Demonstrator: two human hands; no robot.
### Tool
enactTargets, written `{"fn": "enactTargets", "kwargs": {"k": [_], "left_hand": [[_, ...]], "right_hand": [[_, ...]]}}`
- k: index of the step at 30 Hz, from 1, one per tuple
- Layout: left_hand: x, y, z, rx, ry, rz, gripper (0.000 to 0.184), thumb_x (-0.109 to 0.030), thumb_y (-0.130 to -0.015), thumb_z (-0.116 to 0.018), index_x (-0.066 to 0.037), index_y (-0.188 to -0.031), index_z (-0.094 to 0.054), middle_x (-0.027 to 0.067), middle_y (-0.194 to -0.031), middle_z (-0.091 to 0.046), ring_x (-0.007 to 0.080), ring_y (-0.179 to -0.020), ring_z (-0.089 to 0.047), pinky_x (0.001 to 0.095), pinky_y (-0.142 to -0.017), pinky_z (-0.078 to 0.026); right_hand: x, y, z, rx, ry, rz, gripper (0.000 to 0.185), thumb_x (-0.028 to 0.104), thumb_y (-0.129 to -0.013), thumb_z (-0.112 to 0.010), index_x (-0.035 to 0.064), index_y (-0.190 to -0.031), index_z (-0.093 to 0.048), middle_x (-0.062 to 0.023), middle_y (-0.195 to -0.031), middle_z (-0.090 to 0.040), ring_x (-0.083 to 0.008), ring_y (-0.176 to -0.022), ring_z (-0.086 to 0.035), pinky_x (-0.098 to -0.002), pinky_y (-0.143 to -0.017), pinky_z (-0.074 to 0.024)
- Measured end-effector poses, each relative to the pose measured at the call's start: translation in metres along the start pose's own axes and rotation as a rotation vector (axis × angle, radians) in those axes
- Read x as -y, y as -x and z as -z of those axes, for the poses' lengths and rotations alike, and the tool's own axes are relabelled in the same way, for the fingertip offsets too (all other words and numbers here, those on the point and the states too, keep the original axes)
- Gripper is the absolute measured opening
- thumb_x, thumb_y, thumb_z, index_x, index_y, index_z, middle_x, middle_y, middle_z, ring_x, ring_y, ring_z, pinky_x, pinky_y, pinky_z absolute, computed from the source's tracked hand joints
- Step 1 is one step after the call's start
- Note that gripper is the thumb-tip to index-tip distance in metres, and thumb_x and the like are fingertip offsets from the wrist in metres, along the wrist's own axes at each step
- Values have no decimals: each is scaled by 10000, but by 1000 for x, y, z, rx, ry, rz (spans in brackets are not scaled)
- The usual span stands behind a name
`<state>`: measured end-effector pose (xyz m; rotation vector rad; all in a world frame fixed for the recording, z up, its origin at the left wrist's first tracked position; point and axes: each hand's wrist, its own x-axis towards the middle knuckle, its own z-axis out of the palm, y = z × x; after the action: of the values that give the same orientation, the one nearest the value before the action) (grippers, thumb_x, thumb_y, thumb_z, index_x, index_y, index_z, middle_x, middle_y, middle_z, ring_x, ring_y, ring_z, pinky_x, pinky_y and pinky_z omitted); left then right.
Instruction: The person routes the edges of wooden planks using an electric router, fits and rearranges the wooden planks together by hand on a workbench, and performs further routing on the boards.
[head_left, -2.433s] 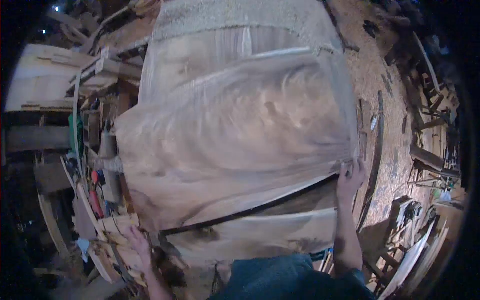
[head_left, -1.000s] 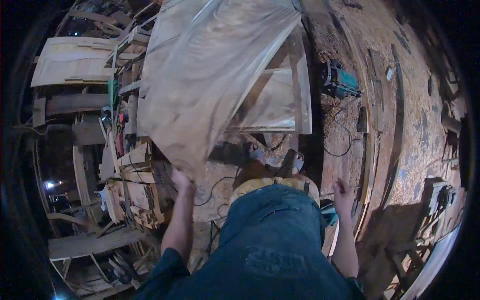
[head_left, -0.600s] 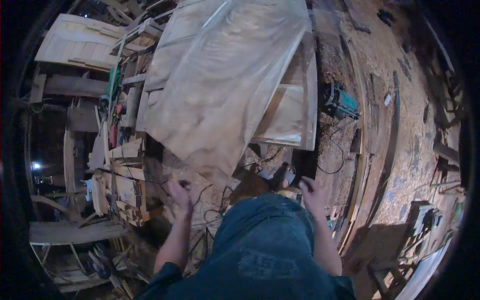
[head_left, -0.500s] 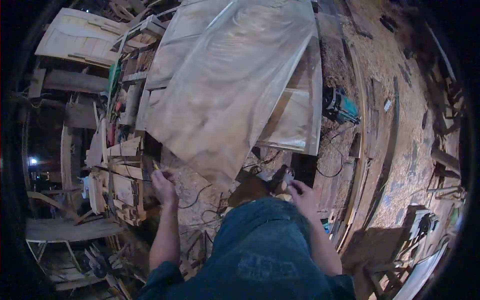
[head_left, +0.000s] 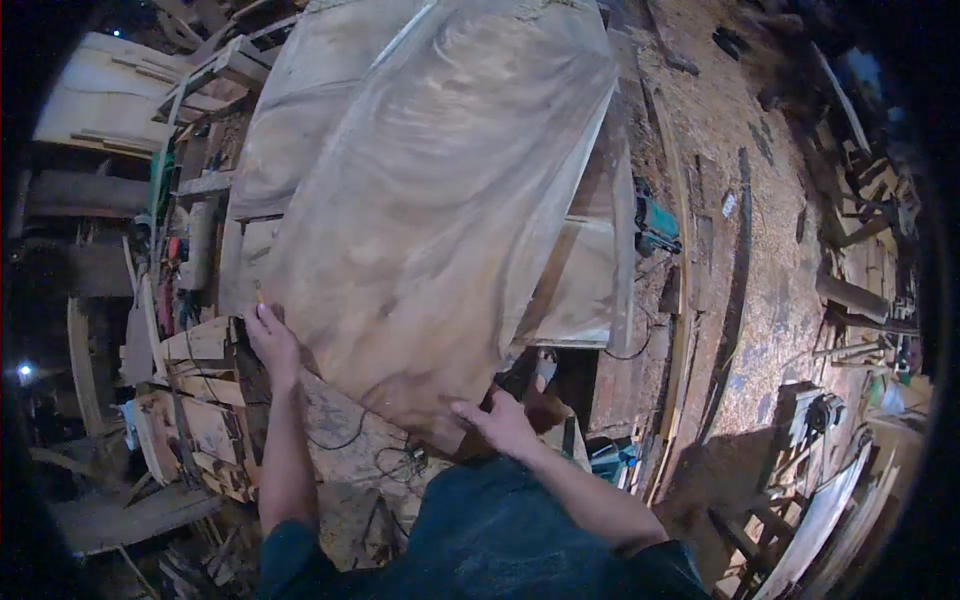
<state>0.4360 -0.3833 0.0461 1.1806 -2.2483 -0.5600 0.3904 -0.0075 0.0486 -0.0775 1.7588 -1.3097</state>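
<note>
A large wooden panel [head_left: 420, 220] with swirling grain lies slantwise across other boards in front of me. My right hand [head_left: 500, 422] is closed on its near edge, thumb on the top face and the other fingers partly hidden. At the panel's left edge is my left hand [head_left: 273, 342], its fingers closed around a thin yellow pencil-like stick [head_left: 260, 293] that points away from me. Whether the left fingers also touch the panel, I cannot tell. Beneath the panel, a paler board [head_left: 575, 290] shows on the right.
A teal power tool [head_left: 656, 222] sits right of the boards, its cable trailing on the floor. Stacked wood offcuts [head_left: 205, 410] stand at the left. Long timber strips [head_left: 690, 330] run along the sawdust-covered floor [head_left: 775, 260]. Another cable [head_left: 340, 435] lies near my feet.
Both hands have moved forward to the panel, and the right hand has closed on its near edge. The panel now appears closer to me. The yellow stick stays in my left hand.
</note>
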Motion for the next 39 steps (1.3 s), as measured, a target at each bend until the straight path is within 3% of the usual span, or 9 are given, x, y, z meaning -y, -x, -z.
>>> {"fn": "enactTargets", "kwargs": {"k": [3,8,11,14,17,20,24,32,39], "left_hand": [[-12,34,-4,-27,-92,-38,312,-251,-1016,-438,37,-1075,-544,233,-1006,-580,385,-948,-537,446,-832,-418],[-41,55,3,17,-166,-61,241,-194,-999,-455,22,-1059,-546,195,-981,-559,364,-934,-524,447,-839,-408],[-44,69,0,68,-194,-56,230,-179,-997,-456,28,-1052,-538,195,-1025,-550,362,-985,-513,440,-889,-395],[-43,69,-7,64,-268,-42,218,-166,-996,-450,32,-1043,-527,197,-1096,-542,357,-1045,-501,427,-940,-379],[-47,64,-7,64,-326,-69,205,-154,-994,-445,32,-1042,-517,198,-1157,-535,351,-1089,-493,421,-965,-371],[-51,66,-9,54,-324,-62,197,-143,-990,-442,34,-1041,-514,195,-1172,-537,343,-1100,-493,414,-968,-374],[-41,63,-12,40,-271,-43,202,-142,-986,-439,38,-1036,-513,184,-1127,-543,324,-1057,-505,398,-942,-389],[-38,67,-9,-16,-387,-28,215,-169,-975,-471,20,-1053,-536,182,-1074,-551,341,-996,-529,411,-868,-427],[-51,92,-12,-234,-417,159,210,-162,-967,-479,24,-1050,-531,185,-1096,-559,354,-1042,-525,418,-917,-414]], "right_hand": [[15,6,5,59,121,-49,535,414,-866,-684,-17,-1175,-618,-156,-1032,-699,-246,-1003,-645,-366,-919,-470],[-22,6,4,100,-76,205,626,482,-842,-691,-42,-1167,-579,-234,-1052,-672,-373,-1008,-647,-419,-891,-497],[20,-4,51,505,403,-275,526,458,-833,-703,-25,-1029,-629,-215,-930,-683,-381,-892,-661,-428,-810,-521],[31,-10,98,346,401,121,353,356,-851,-709,12,-919,-667,-145,-823,-682,-268,-775,-667,-407,-724,-531],[57,-29,166,51,608,416,253,225,-789,-730,49,-961,-669,-146,-907,-686,-306,-859,-660,-412,-773,-525],[58,-72,234,-279,731,819,406,101,-726,-718,63,-1121,-635,-147,-1122,-653,-361,-1048,-604,-456,-909,-477],[73,-116,270,-349,912,767,661,185,-755,-730,57,-1361,-501,-224,-1423,-447,-385,-1311,-430,-483,-1061,-354],[39,-146,259,-275,800,744,687,364,-898,-612,-24,-1426,-406,-269,-1526,-258,-429,-1409,-270,-489,-1132,-261],[44,-148,255,-215,734,806,668,315,-918,-581,-42,-1441,-368,-319,-1513,-233,-436,-1426,-221,-493,-1128,-271]]}}
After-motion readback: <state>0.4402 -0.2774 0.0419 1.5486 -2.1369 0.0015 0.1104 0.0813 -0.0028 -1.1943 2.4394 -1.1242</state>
